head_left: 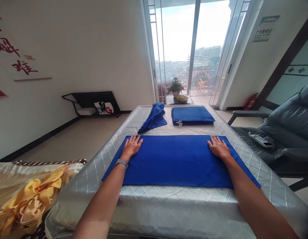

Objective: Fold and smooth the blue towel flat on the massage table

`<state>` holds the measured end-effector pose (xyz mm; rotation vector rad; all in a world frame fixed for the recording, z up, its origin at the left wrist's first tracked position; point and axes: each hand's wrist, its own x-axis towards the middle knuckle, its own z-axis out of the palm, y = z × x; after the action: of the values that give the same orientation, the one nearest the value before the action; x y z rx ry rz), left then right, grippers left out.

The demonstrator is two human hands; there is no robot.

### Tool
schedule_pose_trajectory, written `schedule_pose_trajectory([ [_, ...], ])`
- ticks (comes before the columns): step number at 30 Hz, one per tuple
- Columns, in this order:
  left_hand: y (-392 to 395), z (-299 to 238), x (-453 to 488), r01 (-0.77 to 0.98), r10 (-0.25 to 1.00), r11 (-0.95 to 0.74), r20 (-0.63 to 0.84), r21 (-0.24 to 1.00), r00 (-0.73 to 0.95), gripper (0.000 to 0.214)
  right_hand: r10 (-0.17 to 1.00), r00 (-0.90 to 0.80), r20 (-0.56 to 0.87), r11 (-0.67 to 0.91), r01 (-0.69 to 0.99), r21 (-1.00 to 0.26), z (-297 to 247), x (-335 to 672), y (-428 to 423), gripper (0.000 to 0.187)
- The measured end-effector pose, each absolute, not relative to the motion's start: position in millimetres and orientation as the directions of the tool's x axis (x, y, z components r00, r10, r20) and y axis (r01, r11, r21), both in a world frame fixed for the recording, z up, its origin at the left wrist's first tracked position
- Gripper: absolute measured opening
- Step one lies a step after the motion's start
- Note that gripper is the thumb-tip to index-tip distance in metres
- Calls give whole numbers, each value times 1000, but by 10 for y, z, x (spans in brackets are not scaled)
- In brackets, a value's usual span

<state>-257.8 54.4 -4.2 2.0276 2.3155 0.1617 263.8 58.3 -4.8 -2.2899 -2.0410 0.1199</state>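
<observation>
A blue towel (pixel 176 161) lies spread flat across a silver quilted table cover (pixel 169 205). My left hand (pixel 132 146) rests open and flat on the towel's far left corner, a watch on its wrist. My right hand (pixel 218 147) lies open and flat on the far right corner. Beyond the spread towel, a crumpled blue towel (pixel 154 118) sits at the far left and a neatly folded blue towel (pixel 192 115) at the far right.
A grey recliner chair (pixel 288 132) with a remote on its seat stands to the right. A yellow patterned cushion (pixel 27 192) lies at the left. Glass balcony doors (pixel 193 49), a potted plant (pixel 176 87) and a black low shelf (pixel 94 101) are beyond.
</observation>
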Motion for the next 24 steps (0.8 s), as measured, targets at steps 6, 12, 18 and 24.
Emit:
schedule_pose_trajectory([
  [6,533,-49,-2523,984,988,134,67,121,-142,65,993,121,-11,-121,988,-96,-35,2637,580,71],
  [12,516,-15,-2504,980,988,133,58,147,-143,67,992,125,7,-124,988,-90,-36,2643,577,72],
  [18,514,-16,-2498,980,988,133,64,151,-144,66,992,124,11,-123,989,-84,-56,2651,599,72],
  [24,520,-27,-2491,979,985,136,81,153,-149,65,991,134,-4,-134,988,-75,-63,2656,605,71],
])
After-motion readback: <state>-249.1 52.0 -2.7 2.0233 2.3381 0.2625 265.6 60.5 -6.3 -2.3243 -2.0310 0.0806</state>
